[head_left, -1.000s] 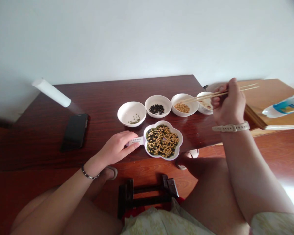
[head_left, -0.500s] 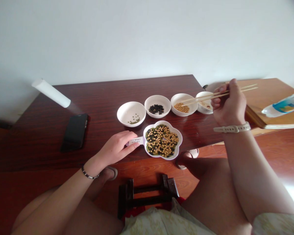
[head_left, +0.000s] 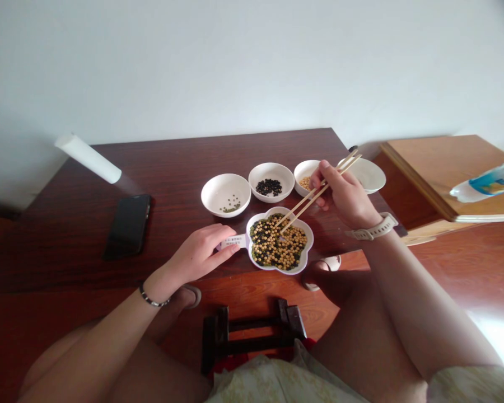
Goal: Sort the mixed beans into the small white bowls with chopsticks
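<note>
My left hand (head_left: 205, 250) grips the labelled handle of a flower-shaped dish (head_left: 309, 246) at the table's near edge. Mixed yellow, black and green beans (head_left: 273, 246) fill the dish. In my right hand (head_left: 340, 190) is a pair of chopsticks (head_left: 304, 204), their tips down among the beans. Behind the dish stands a row of white bowls: one with a few green beans (head_left: 225, 187), one with black beans (head_left: 271, 173), and one with yellow beans (head_left: 303, 167), partly hidden by my right hand. A fourth bowl (head_left: 372, 174), whose contents my hand mostly hides, is at the right end.
A black phone (head_left: 128, 226) lies on the dark table (head_left: 172, 162) at the left, near a white cylinder (head_left: 90, 159). On a lighter wooden cabinet (head_left: 428, 162) to the right lies a bottle (head_left: 487, 182). A dark stool frame (head_left: 254, 333) is below the table edge.
My right hand has swung left and down with the chopsticks, whose tips went from the yellow-bean bowl to the flower-shaped dish. My left hand has stayed on the handle.
</note>
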`<act>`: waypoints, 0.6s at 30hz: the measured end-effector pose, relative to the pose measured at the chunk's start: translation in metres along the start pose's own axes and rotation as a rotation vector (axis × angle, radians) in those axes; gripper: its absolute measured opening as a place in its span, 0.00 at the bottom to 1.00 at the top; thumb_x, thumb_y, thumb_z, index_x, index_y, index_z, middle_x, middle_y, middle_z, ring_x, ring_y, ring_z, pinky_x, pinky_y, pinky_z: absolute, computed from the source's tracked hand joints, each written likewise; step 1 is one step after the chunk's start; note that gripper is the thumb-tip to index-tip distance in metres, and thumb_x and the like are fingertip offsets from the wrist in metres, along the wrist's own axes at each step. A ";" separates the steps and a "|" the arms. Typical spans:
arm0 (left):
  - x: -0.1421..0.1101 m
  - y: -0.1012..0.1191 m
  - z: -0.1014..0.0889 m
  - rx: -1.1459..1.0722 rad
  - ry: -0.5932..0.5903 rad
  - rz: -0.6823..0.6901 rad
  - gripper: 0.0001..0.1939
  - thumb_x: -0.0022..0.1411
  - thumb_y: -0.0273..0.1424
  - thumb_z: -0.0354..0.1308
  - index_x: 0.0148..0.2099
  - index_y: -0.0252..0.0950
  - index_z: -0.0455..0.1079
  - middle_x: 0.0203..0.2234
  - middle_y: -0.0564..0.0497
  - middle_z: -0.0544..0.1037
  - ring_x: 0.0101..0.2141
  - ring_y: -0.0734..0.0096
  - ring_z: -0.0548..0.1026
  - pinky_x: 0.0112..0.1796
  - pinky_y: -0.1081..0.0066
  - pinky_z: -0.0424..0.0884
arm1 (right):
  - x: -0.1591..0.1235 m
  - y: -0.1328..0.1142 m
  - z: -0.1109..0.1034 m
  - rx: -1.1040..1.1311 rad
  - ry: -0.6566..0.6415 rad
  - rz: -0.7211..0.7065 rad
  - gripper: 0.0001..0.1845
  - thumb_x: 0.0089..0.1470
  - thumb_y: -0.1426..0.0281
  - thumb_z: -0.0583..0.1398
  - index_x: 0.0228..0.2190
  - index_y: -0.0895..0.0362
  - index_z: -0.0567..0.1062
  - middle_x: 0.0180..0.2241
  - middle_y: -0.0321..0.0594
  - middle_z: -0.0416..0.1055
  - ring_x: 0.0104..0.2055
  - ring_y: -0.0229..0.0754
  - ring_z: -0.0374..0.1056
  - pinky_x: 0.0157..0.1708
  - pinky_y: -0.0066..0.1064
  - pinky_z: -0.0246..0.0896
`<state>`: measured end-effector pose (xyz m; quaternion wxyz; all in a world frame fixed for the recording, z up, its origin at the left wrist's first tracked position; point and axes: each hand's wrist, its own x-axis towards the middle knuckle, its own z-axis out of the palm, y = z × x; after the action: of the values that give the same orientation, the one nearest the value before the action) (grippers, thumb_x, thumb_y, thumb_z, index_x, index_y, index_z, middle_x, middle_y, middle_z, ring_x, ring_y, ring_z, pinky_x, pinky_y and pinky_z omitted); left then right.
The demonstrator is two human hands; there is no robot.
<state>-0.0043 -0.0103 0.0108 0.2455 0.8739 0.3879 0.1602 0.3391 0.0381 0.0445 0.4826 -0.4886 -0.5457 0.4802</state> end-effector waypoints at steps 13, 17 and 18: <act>0.000 0.001 -0.001 0.000 -0.001 0.006 0.14 0.76 0.41 0.53 0.42 0.37 0.70 0.35 0.49 0.76 0.37 0.66 0.74 0.38 0.69 0.66 | -0.001 0.000 0.009 0.065 0.006 0.013 0.27 0.63 0.46 0.62 0.25 0.55 0.74 0.21 0.37 0.68 0.18 0.32 0.62 0.15 0.24 0.55; 0.000 0.001 0.000 0.000 -0.004 0.000 0.14 0.76 0.40 0.53 0.42 0.36 0.71 0.35 0.49 0.76 0.37 0.66 0.74 0.39 0.68 0.66 | -0.001 0.001 0.011 0.056 -0.021 -0.003 0.27 0.63 0.45 0.62 0.25 0.55 0.74 0.21 0.37 0.69 0.19 0.33 0.62 0.16 0.25 0.57; 0.000 0.001 0.000 -0.001 -0.002 0.001 0.14 0.76 0.40 0.53 0.42 0.36 0.71 0.36 0.49 0.76 0.37 0.66 0.74 0.39 0.68 0.66 | -0.002 0.000 0.011 0.051 -0.027 -0.012 0.28 0.63 0.45 0.61 0.25 0.55 0.74 0.21 0.37 0.69 0.19 0.33 0.62 0.16 0.25 0.56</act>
<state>-0.0041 -0.0110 0.0114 0.2463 0.8741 0.3870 0.1595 0.3285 0.0360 0.0432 0.4902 -0.4663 -0.5429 0.4976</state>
